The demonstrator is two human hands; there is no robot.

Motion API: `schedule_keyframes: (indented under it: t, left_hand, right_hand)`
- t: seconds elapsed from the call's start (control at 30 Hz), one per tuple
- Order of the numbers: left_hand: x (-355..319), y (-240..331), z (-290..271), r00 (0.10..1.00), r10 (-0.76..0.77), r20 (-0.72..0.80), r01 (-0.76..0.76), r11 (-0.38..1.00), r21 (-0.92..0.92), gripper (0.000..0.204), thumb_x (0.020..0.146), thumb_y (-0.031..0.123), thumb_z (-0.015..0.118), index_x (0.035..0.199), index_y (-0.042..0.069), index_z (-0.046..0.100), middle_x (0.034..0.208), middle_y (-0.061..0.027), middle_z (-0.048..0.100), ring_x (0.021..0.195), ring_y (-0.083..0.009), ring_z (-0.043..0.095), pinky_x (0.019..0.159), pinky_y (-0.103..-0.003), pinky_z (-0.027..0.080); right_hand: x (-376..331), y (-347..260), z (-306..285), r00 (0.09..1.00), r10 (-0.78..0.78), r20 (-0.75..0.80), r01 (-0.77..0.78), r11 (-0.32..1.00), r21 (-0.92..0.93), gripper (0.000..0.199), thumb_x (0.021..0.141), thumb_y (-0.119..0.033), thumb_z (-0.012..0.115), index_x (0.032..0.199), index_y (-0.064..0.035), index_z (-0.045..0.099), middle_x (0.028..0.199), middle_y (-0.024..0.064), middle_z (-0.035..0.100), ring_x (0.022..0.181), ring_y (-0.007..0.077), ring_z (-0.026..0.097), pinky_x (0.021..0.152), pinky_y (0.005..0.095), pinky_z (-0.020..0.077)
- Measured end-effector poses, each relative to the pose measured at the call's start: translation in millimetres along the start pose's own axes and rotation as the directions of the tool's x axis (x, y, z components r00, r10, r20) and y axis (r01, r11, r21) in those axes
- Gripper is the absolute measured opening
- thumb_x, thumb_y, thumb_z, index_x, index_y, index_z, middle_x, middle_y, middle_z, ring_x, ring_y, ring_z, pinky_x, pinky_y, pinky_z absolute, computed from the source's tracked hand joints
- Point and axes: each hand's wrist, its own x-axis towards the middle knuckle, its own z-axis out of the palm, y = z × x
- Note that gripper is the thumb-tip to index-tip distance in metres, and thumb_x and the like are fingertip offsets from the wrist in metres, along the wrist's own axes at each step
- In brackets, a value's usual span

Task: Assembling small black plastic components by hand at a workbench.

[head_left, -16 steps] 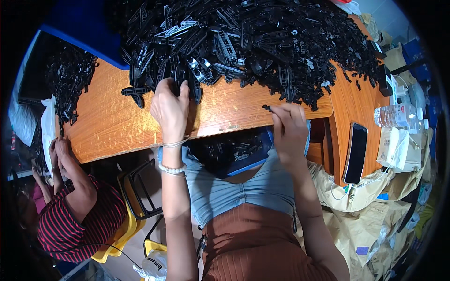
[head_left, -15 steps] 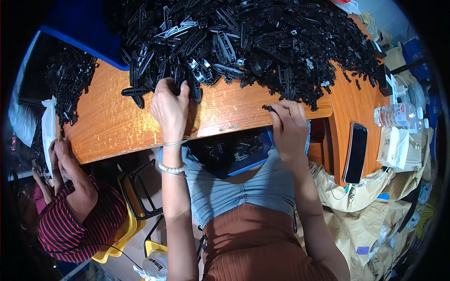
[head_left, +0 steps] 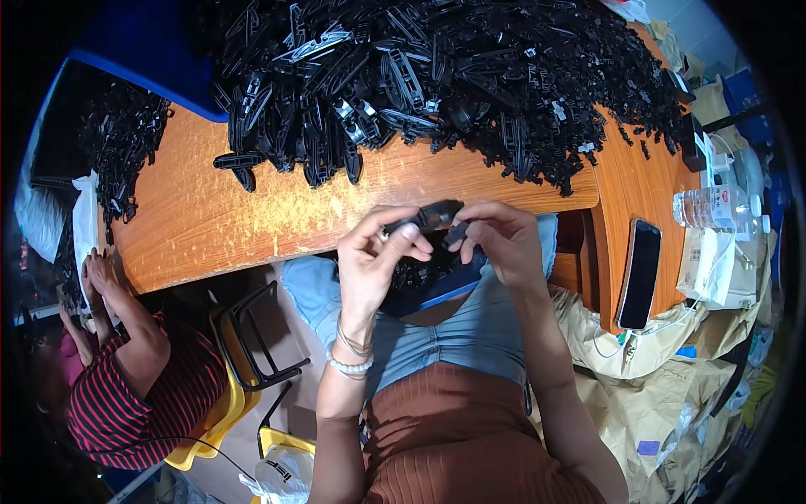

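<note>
Fingers (head_left: pixel 401 238) of the left hand (head_left: pixel 374 269) and right hand (head_left: pixel 504 244) are closed in pinches, jointly holding one black plastic part (head_left: pixel 432 216) above the lap, just off the near table edge; right fingertips also nip a smaller black piece (head_left: pixel 457 233) touching its end. Table (head_left: pixel 235 218): orange wood, worn surface. Pile (head_left: pixel 453 76): many black plastic strips and clips heaped across the far half, loose ones spilling toward the near edge. Bin (head_left: pixel 437 281): blue, in the lap below the hands, holding more black parts. Co-worker (head_left: pixel 134 378): striped sleeve, lower left, hands at a second heap (head_left: pixel 117 151) of black parts. Phone (head_left: pixel 640 273): dark, flat on the table's right wing. Bottle (head_left: pixel 714 206): clear plastic, lying beyond the phone. Held part, judged: light, stiff moulded plastic, smooth but ribbed enough to grip; best taken by its two ends, thumb over forefinger, without bending thin tabs.
</note>
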Motion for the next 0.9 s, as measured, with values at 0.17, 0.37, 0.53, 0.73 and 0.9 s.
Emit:
schedule_keyframes:
  t: [0.17, 0.37, 0.53, 0.73, 0.9]
  left_hand:
    - [-13, 10, 5, 0.999, -0.021, 0.046, 0.017, 0.996, 0.082, 0.026, 0.08, -0.011, 0.062, 0.106, -0.007, 0.058, 0.081, -0.011, 0.066, 0.075, -0.0164, 0.068, 0.065, -0.022, 0.055]
    - [-18, 17, 4, 0.993, -0.054, 0.105, 0.028, 0.971, 0.237, 0.025, 0.082, -0.009, 0.061, 0.106, -0.007, 0.057, 0.08, -0.0108, 0.067, 0.076, -0.0162, 0.068, 0.066, -0.021, 0.056]
    - [-17, 16, 14, 0.995, -0.07, 0.077, 0.064, 0.994, 0.086, 0.025, 0.084, -0.007, 0.06, 0.109, -0.007, 0.054, 0.077, -0.0113, 0.067, 0.077, -0.0175, 0.068, 0.069, -0.022, 0.055]
    - [-12, 14, 18, 0.995, -0.069, 0.075, 0.067, 0.997, 0.027, 0.021, 0.083, -0.007, 0.061, 0.103, -0.006, 0.055, 0.083, -0.0104, 0.066, 0.074, -0.014, 0.067, 0.067, -0.022, 0.055]
    - [-12, 6, 16, 0.996, -0.065, 0.06, 0.057, 0.991, 0.124, 0.014, 0.08, -0.008, 0.063, 0.092, -0.006, 0.057, 0.089, -0.008, 0.061, 0.065, -0.0102, 0.062, 0.058, -0.02, 0.052]
  right_hand:
    - [-5, -8, 13, 0.979, -0.202, -0.041, 0.177, 0.925, -0.337, 0.014, 0.081, 0.004, 0.062, 0.095, 0.0051, 0.065, 0.09, 0.0095, 0.06, 0.078, 0.0156, 0.058, 0.067, 0.0236, 0.045]
    - [-5, -11, 22, 0.951, -0.309, 0.01, 0.239, 0.713, -0.659, 0.013, 0.075, 0.006, 0.065, 0.087, 0.0015, 0.068, 0.085, 0.0063, 0.057, 0.08, 0.0153, 0.053, 0.068, 0.0247, 0.0409]
    - [-7, -11, 24, 0.898, -0.437, 0.057, 0.299, 0.508, -0.808, 0.015, 0.073, 0.005, 0.065, 0.086, -0.0009, 0.068, 0.085, 0.0066, 0.057, 0.079, 0.0182, 0.053, 0.068, 0.0273, 0.0414]
    - [-9, -17, 26, 0.874, -0.476, 0.097, 0.314, 0.402, -0.86, 0.017, 0.072, 0.003, 0.066, 0.088, -0.0016, 0.068, 0.083, 0.0048, 0.057, 0.078, 0.0181, 0.051, 0.068, 0.0271, 0.0407]
    - [-18, -8, 13, 0.993, 0.017, -0.116, -0.076, 0.847, -0.526, 0.028, 0.075, 0.004, 0.066, 0.102, 0.0031, 0.064, 0.083, 0.0023, 0.059, 0.074, 0.0068, 0.051, 0.066, 0.0202, 0.0388]
